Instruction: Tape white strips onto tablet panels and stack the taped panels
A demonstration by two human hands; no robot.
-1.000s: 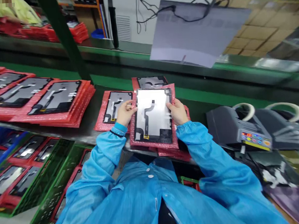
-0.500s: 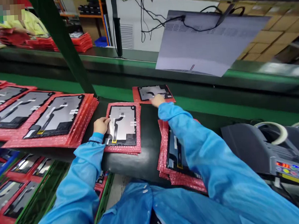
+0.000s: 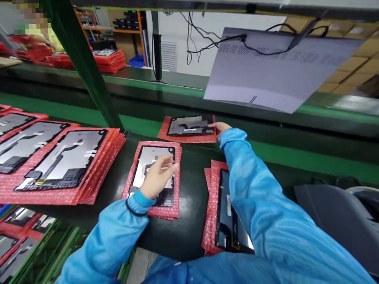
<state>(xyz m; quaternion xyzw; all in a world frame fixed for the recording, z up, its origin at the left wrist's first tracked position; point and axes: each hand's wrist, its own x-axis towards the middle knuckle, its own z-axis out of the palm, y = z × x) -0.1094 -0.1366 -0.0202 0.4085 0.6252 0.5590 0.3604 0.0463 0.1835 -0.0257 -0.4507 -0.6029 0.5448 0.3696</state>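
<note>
Shifted left hand [image 3: 158, 178] from the left edge of the middle panel [image 3: 142, 162] to above it, with fingers loosely spread, leaving that panel ungripped on the desk [image 3: 192, 192]. Moved right hand [image 3: 222, 127] to the right end of the far panel [image 3: 188, 126], touching it; could not tell pinching from resting. Lost part of the near panel [image 3: 224, 216] behind the right sleeve [image 3: 257, 189].

Against 1.0 s ago, I log the lifted panel as no longer held. Since 0.5 s ago: left hand [image 3: 159, 175] has gone from the middle panel's [image 3: 143, 165] left edge to over its face, fingers loosely bent, contact unclear to me; right hand [image 3: 221, 128] has shifted to the far panel's [image 3: 190, 125] right end; far panel has slid leftward.
</note>
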